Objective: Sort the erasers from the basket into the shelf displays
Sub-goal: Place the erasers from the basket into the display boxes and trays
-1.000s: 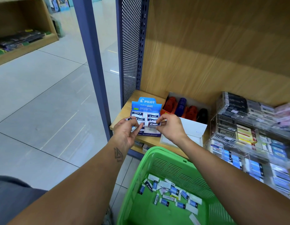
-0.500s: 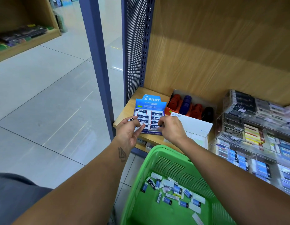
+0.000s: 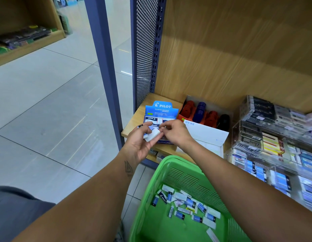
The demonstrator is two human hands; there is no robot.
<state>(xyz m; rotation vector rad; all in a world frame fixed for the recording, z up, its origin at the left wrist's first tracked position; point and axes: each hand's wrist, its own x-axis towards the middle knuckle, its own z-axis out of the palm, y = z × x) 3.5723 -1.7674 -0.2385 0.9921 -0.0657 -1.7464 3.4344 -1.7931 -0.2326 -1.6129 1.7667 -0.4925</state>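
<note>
Now, left to right across the frame:

Left hand: the left hand (image 3: 140,143), just left of centre, is palm-up with fingers curled round a small stack of white plastic erasers in blue sleeves (image 3: 152,135), held against the thumb.

Held erasers, lie: their long axis seems to run from lower left to upper right of the frame, the white end pointing toward the right hand; blur makes the count unsure.

Right hand: the right hand (image 3: 175,133), just right of centre, has thumb and forefinger pinched at the upper right end of that stack, apparently drawing one eraser off; I cannot tell if it already holds one free.

Display box: the blue cardboard Pilot eraser display box (image 3: 162,112) sits just behind both hands, above centre, on the pale wooden shelf (image 3: 134,123). Its rows of erasers lie crosswise, long axis left-right in the frame.

Deciding relation: the box lies straight beyond the hands and the right hand is nearer its open slots, so by my judgement the picked eraser wants a small turn to lie crosswise before going in.

Basket: the green slatted plastic basket (image 3: 151,189), lower centre-right, holds many loose erasers (image 3: 186,205) scattered at all angles, well apart from the hands; most sorting remains.
</note>
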